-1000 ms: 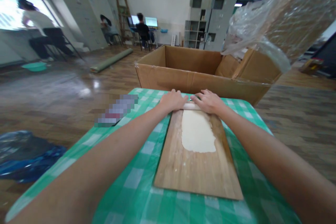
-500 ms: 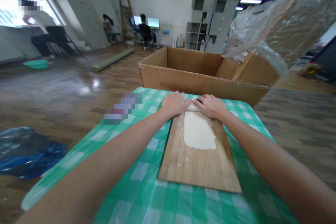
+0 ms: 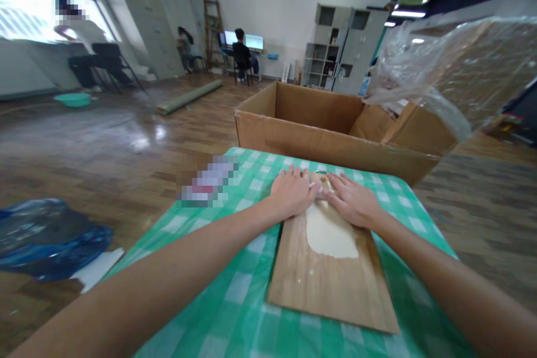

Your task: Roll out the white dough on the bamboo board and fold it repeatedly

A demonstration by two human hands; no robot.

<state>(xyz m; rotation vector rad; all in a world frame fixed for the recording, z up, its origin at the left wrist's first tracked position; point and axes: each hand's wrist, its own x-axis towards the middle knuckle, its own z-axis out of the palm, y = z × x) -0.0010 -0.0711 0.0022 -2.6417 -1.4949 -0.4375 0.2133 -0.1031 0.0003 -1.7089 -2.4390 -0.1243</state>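
Head view: left hand (image 3: 293, 194) and right hand (image 3: 351, 202) resting palms down, side by side, on pale rolling pin (image 3: 315, 187), mostly hidden beneath. Grip of both released, fingers stretched flat, clasping nothing. Flattened dough (image 3: 331, 233) just nearer than pin, on far half of wooden board (image 3: 331, 285). Board lying on green-checked desk (image 3: 235, 302). Open cardboard box (image 3: 310, 140) beyond desk.

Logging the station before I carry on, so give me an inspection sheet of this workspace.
Surface: green checked cloth, wooden board lying on it.
Job's things: flattened dough on the board; pale roller, mostly hidden under the hands.
Clutter: one blurred item at the cloth's far left corner.
Hands: left hand and right hand flat, side by side, at the dough's far end.
Cables: nothing seen.
Surroundings: open cardboard box beyond the cloth, plastic-wrapped bundle, blue bag, people seated far off.
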